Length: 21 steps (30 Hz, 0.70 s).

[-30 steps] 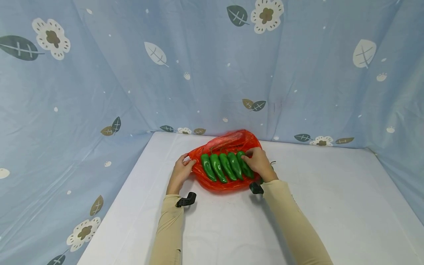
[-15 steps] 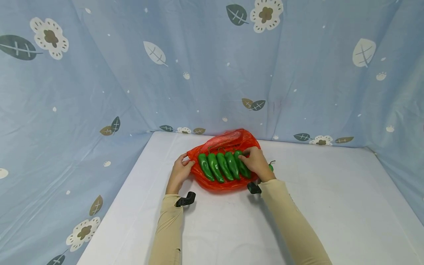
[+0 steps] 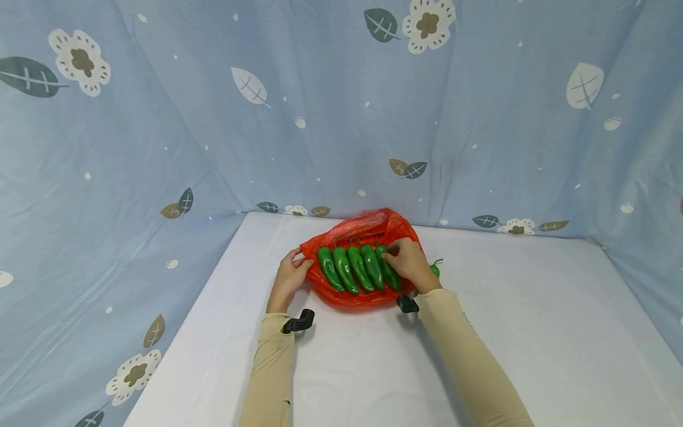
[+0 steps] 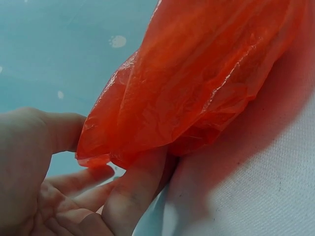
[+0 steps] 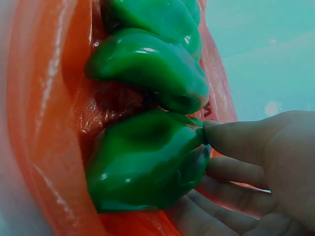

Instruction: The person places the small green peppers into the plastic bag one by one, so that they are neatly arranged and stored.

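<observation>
A red plastic bag [image 3: 347,301] lies spread on the table with several green chili peppers [image 3: 342,270] side by side on it, stems toward the back. My left hand [image 3: 290,276] is at the bag's left corner. In the left wrist view, thumb and fingers pinch the edge of the red film [image 4: 162,88]. At the right end of the row, my right hand [image 3: 413,261] holds the last pepper [image 5: 147,160] by its stem end, thumb on top and fingers below. Its neighbour [image 5: 147,66] lies close beside it in the right wrist view.
Another green pepper [image 3: 434,270] lies on the white tabletop [image 3: 507,308] right of the bag, partly hidden by my right wrist. A blue patterned curtain [image 3: 331,118] hangs behind the table and along its sides.
My right hand has shifted slightly left with the end pepper, and the row has drawn a little left. The loose pepper at the right shows more. The left hand stays almost still.
</observation>
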{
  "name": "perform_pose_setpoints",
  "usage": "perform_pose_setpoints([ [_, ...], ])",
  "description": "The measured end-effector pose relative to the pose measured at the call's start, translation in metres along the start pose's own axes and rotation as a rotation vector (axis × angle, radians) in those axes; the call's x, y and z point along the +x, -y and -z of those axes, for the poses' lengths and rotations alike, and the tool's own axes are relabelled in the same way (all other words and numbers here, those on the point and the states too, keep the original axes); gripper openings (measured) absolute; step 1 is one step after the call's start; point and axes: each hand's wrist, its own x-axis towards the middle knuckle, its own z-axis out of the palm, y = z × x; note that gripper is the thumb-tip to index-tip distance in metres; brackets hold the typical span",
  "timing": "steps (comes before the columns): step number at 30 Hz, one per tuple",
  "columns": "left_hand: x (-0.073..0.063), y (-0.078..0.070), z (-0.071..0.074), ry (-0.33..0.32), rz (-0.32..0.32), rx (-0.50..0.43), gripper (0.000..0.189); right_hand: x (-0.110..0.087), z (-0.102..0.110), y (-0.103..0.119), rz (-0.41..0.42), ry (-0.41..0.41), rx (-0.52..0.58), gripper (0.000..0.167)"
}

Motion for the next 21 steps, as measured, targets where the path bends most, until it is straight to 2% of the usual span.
perform_pose_setpoints([
  [9,0.0,0.0,0.0,-0.007,0.006,0.004,0.059,-0.002,0.001,0.0,-0.007,0.028,0.005,0.039],
  [21,0.0,0.0,0.0,-0.011,0.017,0.002,0.06,-0.012,0.018,0.003,0.004,-0.047,-0.01,0.038],
])
